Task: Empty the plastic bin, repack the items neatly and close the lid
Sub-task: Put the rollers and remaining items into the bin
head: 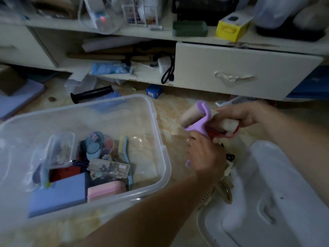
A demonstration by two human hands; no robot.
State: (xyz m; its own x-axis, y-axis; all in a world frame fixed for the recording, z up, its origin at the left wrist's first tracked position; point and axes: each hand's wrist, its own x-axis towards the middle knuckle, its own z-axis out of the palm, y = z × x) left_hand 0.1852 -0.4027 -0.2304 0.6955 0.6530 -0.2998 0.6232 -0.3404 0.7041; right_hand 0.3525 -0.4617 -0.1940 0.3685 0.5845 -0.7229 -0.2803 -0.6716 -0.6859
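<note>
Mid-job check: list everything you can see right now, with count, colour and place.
plastic bin: one, clear, floor left, partly packed
blue box: one, in bin, front left
pink case: one, in bin, front
brush: one, light blue, in bin
lid: one, white, floor right, off the bin
purple lint roller: one, held above floor
red lint roller: one, held beside the purple one
drawer: one, cream, ajar, right
yellow box: one, on shelf top
black tube: one, floor behind bin
left hand: grips purple roller's handle
right hand: grips red roller
</note>
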